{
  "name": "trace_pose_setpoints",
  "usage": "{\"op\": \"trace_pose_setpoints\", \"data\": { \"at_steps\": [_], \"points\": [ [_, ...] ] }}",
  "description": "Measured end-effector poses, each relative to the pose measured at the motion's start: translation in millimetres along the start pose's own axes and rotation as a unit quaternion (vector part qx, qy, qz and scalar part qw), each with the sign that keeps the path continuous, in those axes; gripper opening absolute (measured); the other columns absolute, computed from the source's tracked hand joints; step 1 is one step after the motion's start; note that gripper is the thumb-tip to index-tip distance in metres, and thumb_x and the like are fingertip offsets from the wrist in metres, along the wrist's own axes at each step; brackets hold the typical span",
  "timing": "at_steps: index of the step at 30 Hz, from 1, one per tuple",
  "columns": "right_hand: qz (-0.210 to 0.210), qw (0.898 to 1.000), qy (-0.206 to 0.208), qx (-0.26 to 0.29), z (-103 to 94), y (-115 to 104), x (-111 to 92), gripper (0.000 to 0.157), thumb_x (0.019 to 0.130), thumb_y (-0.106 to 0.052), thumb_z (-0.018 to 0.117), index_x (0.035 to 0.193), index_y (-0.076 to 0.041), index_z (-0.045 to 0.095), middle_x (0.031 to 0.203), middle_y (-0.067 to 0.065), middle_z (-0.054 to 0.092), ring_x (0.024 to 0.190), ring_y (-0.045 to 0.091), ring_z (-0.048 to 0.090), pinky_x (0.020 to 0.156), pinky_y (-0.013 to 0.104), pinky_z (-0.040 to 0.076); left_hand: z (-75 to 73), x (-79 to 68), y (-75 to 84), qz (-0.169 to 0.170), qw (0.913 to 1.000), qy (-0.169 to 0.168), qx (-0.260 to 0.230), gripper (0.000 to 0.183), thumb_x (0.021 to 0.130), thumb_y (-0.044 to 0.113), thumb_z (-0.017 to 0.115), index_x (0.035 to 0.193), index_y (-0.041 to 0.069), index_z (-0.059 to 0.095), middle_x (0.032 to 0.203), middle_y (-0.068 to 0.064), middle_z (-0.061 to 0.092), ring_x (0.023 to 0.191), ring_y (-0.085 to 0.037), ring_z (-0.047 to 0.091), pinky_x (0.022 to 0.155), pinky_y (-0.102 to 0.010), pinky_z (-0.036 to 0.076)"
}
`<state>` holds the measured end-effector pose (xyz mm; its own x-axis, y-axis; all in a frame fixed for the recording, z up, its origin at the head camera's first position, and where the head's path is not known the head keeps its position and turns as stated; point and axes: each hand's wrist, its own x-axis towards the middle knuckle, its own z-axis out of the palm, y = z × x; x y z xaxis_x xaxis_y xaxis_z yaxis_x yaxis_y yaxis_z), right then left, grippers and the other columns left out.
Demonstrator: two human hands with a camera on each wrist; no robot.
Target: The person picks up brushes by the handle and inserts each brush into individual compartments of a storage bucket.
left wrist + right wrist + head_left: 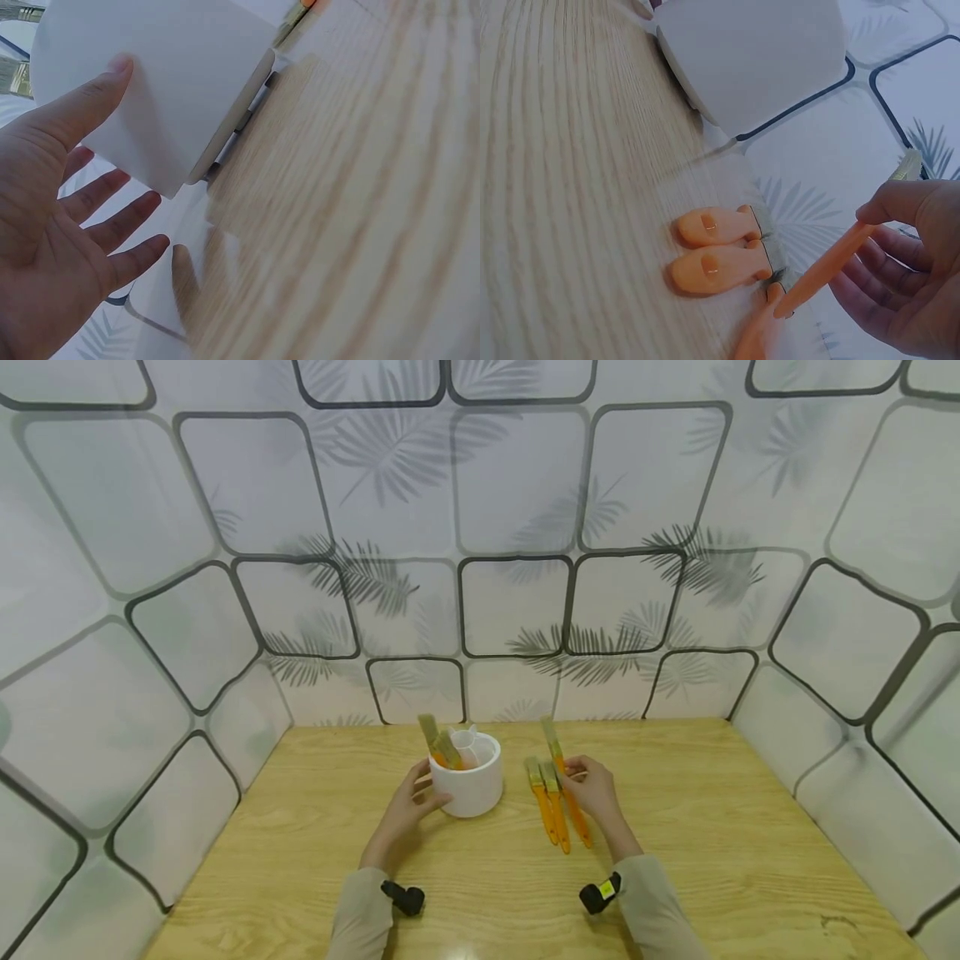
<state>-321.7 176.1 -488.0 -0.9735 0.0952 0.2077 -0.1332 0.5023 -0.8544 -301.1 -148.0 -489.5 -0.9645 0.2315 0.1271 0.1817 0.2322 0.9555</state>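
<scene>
In the head view a round white pot [472,792] holds two paintbrushes [448,748], bristles up, and a small white object [465,742] with pointed tips. My left hand [408,806] is at the pot's left side. In the left wrist view its thumb rests along the pot's wall [172,82] and the other fingers spread loosely beside the edge. My right hand [592,785] pinches a paintbrush [825,270] with an orange handle between thumb and fingers, bristles upward. Just left of that hand, several similar paintbrushes [553,814] lie side by side on the table.
The wooden table [480,885] meets a patterned white backdrop [517,610] at its back edge, with more of it on both sides. A dark wrist camera [405,898] sits at the left sleeve, another [600,893] at the right.
</scene>
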Motion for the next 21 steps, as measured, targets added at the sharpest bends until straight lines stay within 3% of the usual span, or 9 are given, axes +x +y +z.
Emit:
{"op": "trace_pose_setpoints", "data": {
  "at_steps": [11,21],
  "points": [
    [-0.006,1.000,-0.004,0.004,5.4,-9.8,1.0,0.021,0.084,-0.007,0.066,0.103,-0.002,0.063,0.094,0.013,0.062,0.085,0.027,0.062,0.065,0.032,0.055,0.9,-1.0,-0.2,0.004,1.0000,0.002,-0.002,0.075,0.084,0.013,0.069,0.145,0.009,0.026,0.144,-0.024,0.032,0.128,-0.046,0.035,0.102,-0.057,0.036],
    [-0.039,0.999,0.004,-0.001,9.4,-10.6,1.5,0.021,0.083,-0.006,0.067,0.104,0.000,0.064,0.094,0.014,0.063,0.084,0.026,0.062,0.067,0.033,0.055,1.1,-1.6,0.5,0.001,1.0000,0.001,-0.001,0.076,0.085,0.012,0.068,0.146,0.008,0.025,0.144,-0.024,0.030,0.129,-0.046,0.035,0.101,-0.055,0.039]
  ]
}}
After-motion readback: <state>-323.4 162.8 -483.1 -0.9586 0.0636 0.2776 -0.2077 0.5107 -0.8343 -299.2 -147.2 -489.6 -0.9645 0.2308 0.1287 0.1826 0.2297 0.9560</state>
